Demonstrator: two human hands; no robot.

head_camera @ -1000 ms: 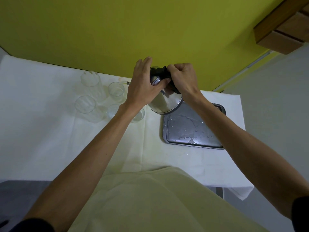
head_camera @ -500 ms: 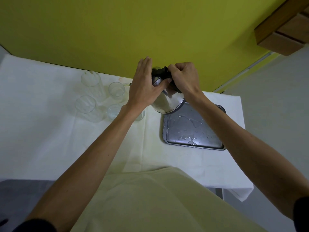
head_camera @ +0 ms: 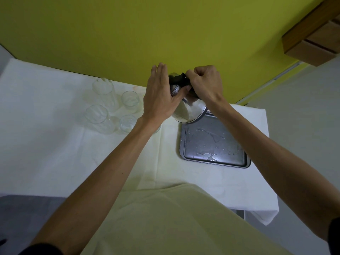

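A shiny steel kettle (head_camera: 191, 111) with a black handle is held tilted above the far left corner of a wet metal tray (head_camera: 213, 159). My right hand (head_camera: 206, 83) grips the black handle at the top. My left hand (head_camera: 160, 96) lies flat against the kettle's left side and lid, fingers straight, thumb across the front. Several clear glasses (head_camera: 95, 115) stand on the white cloth to the left of the kettle; my left wrist hides part of the nearest one.
The white-clothed table (head_camera: 46, 140) runs up to a yellow wall (head_camera: 128, 34). A wooden shelf (head_camera: 316, 32) hangs at the upper right. The table's right edge drops to a grey floor (head_camera: 303, 126). A pale apron covers my front at the near edge.
The kettle and both hands have shifted very slightly; the grip is the same and the kettle stays tilted over the tray's corner.
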